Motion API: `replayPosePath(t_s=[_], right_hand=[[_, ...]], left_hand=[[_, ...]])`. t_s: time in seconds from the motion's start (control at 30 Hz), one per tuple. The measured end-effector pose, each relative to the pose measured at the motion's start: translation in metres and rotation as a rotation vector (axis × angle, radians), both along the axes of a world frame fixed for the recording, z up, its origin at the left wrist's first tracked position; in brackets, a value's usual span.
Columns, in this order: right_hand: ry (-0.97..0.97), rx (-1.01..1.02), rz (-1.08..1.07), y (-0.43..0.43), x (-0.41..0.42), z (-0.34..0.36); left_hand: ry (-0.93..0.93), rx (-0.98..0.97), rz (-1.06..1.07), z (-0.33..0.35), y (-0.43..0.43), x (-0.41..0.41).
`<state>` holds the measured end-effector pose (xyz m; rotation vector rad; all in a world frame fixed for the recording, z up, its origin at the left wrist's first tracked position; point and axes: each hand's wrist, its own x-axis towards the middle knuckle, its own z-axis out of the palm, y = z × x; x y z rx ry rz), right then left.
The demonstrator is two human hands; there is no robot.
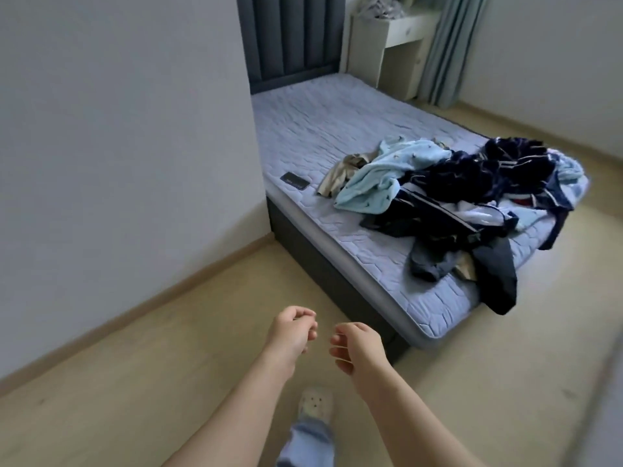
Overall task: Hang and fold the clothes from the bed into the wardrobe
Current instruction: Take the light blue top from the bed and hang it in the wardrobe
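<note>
A heap of clothes (455,183) lies on the near half of the bed (337,129): a light blue garment (381,173), dark navy striped pieces (472,170), a beige item (344,170) and a dark garment (499,278) hanging over the mattress edge. My left hand (291,332) and my right hand (354,345) hover over the floor in front of the bed, close together, fingers loosely curled, holding nothing. No wardrobe is in view.
A dark phone (295,181) lies on the mattress near its left edge. A white wall (118,146) stands to the left. A padded headboard (290,35), a white desk (394,38) and a curtain (451,48) are at the back. My slippered foot (315,404) is on the wooden floor.
</note>
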<state>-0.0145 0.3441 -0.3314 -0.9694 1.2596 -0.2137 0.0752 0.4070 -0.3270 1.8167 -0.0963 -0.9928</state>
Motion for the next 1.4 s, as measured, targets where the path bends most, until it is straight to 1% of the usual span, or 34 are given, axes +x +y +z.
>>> replayPosePath(t_s=[0.23,0.37,0.47,0.57,0.7,0.8,1.03,1.2,1.3,1.4], right_hand=[[-0.031,-0.021,-0.211,-0.135,0.024,0.011],[-0.039,-0.041,-0.307,-0.197,0.030,0.019],[-0.042,-0.021,-0.363,-0.233,0.031,0.019],[-0.011,-0.033,-0.362,-0.266,0.035,0.018],[-0.010,-0.037,-0.327,-0.322,0.046,0.008],[-0.012,-0.025,-0.262,-0.370,0.054,-0.004],[0.043,-0.079,-0.070,-0.526,0.060,-0.026],[0.108,-0.049,0.080,-0.625,0.056,-0.036],[0.166,-0.067,0.144,-0.671,0.055,-0.052],[0.206,-0.070,0.156,-0.704,0.061,-0.078]], left_hand=[[-0.057,-0.043,-0.198,0.013,-0.151,0.039],[-0.060,-0.044,-0.326,0.020,-0.221,0.050],[-0.032,-0.044,-0.359,0.022,-0.263,0.054],[-0.027,-0.046,-0.362,0.024,-0.293,0.061],[-0.022,-0.040,-0.321,0.019,-0.338,0.072],[-0.028,-0.034,-0.255,0.010,-0.378,0.077],[-0.031,0.013,-0.095,-0.022,-0.511,0.068],[-0.014,0.075,0.038,-0.048,-0.604,0.055],[-0.004,0.105,0.047,-0.067,-0.651,0.055],[-0.018,0.139,0.002,-0.093,-0.690,0.065]])
